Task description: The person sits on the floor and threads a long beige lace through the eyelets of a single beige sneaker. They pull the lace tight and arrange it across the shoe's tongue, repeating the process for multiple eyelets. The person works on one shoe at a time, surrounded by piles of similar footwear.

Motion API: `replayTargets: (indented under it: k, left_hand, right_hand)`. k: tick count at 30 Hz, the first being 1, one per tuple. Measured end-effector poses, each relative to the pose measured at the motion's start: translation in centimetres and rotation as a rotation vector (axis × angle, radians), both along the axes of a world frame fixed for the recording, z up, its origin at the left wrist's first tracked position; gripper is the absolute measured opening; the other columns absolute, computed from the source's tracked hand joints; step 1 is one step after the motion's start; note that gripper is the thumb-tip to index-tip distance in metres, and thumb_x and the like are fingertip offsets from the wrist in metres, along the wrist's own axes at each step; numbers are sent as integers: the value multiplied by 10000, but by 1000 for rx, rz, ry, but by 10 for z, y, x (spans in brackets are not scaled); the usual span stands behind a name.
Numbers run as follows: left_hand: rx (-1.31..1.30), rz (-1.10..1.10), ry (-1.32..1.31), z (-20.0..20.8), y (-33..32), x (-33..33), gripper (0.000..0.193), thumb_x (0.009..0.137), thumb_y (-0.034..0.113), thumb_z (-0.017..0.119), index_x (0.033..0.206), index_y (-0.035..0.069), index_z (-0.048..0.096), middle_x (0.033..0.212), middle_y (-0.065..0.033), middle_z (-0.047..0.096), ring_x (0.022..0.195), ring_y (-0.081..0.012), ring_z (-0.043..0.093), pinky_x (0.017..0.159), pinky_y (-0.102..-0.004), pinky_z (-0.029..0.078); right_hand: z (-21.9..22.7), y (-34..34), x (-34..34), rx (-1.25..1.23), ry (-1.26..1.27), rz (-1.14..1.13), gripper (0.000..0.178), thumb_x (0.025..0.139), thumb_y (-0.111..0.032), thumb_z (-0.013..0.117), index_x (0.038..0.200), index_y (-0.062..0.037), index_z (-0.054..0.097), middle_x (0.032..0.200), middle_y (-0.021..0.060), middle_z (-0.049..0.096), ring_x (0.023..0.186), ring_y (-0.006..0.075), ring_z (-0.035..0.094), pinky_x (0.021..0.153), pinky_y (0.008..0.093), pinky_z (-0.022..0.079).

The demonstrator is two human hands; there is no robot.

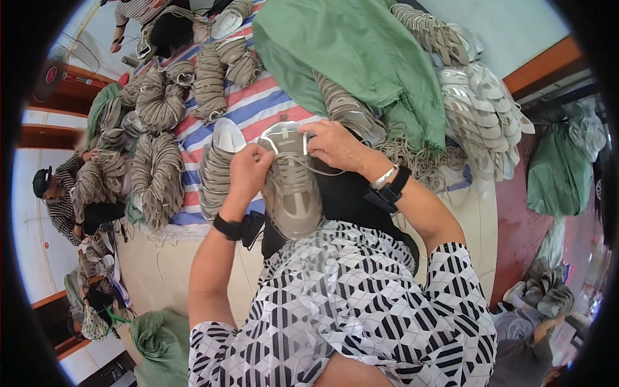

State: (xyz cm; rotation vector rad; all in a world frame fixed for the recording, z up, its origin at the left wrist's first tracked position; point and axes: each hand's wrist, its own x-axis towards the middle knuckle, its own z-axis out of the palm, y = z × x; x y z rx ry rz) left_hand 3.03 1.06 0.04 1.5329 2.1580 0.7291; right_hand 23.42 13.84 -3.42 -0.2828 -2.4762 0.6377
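One grey-beige sneaker upper (291, 187) rests on the lap; the left hand (248, 169) pinches its lace, and the right hand (332, 145) grips the collar, seemingly. Two green sacks (361, 58) flank many bundled uppers (158, 174).

shoe upper (291, 187) | grey-beige, laced, toe toward the person | lying on the lap

I wear a short-sleeved top (348, 303) in a black-and-white geometric print, with a black apron (348, 197) over my lap. A black band (227, 227) circles my left wrist; my right wrist carries a black watch (391, 191) beside a thin silver bracelet (384, 177).
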Motion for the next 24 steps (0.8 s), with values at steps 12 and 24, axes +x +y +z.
replayTargets:
  k: [12,24]
  left_hand:
    - [16,-868,441,54,31,-43,256,680,122,745,899,102,614,872,-49,560,889,-271,546,758,-386,480]
    - [127,-528,247,11,30,-19,151,726,180,694,709,61,603,789,-87,532,814,-297,479,712,-396,392]
  right_hand:
    - [34,13,-25,78,-557,233,112,753,-95,613,853,-71,657,904,106,609,871,328,614,761,441,476]
    - [33,-9,-42,-125,-641,-96,208,743,-81,648,926,16,635,935,207,637,932,342,644,743,443,514]
